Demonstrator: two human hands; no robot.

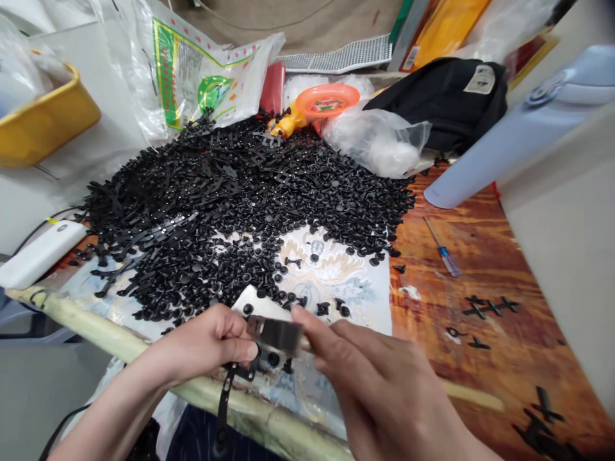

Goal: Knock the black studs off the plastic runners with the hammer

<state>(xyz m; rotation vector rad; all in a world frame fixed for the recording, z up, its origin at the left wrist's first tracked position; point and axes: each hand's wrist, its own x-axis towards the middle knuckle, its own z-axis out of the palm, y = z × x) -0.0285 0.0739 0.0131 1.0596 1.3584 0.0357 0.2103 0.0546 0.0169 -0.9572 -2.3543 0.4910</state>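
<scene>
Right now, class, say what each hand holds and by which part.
Left hand pinches a black plastic runner near its top; right hand grips a metal-headed tool by its handle.

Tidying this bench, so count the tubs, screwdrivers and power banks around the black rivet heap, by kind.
Yellow plastic tub: 1
Screwdriver with blue handle: 1
White power bank: 1
Total: 3
</scene>
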